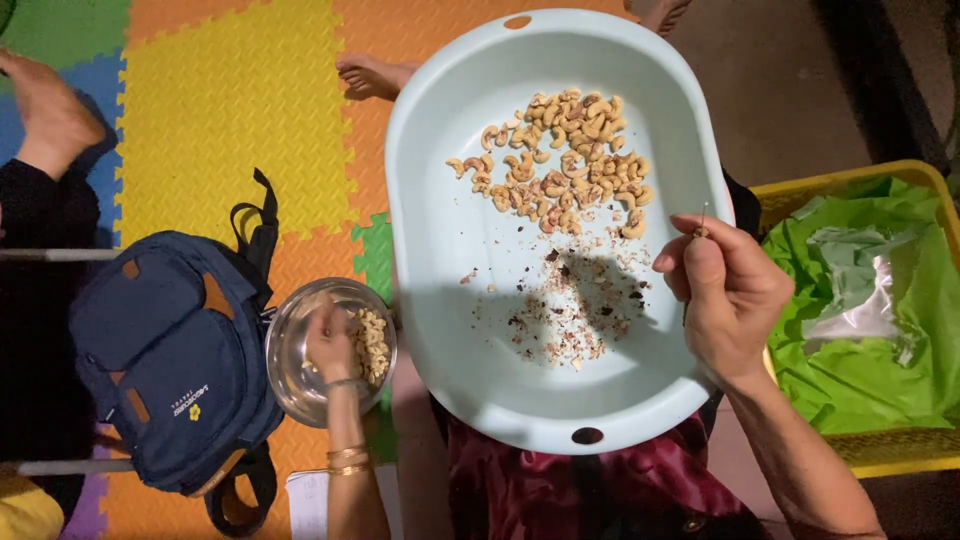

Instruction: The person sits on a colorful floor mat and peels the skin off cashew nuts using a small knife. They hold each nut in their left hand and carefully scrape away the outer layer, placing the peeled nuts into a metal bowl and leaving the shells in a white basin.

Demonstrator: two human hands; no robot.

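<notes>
A pale blue oval basin (440, 230) rests on my lap, with a pile of cashew nuts (565, 160) at its far side and crumbs of peeled skin (575, 315) nearer me. My right hand (725, 295) hovers at the basin's right rim, its fingers pinched on a small thin pick (702, 225). Down to the left, my left hand (332, 345) reaches into a small steel bowl (290, 350) that holds peeled cashews (372, 345); bangles circle that wrist. Whether this hand holds a nut is hidden.
A navy backpack (170, 360) lies left of the steel bowl on coloured foam floor tiles (230, 100). A yellow basket (900, 450) lined with green plastic (870, 330) stands at the right. Another person's foot (372, 75) and hand (45, 110) show beyond.
</notes>
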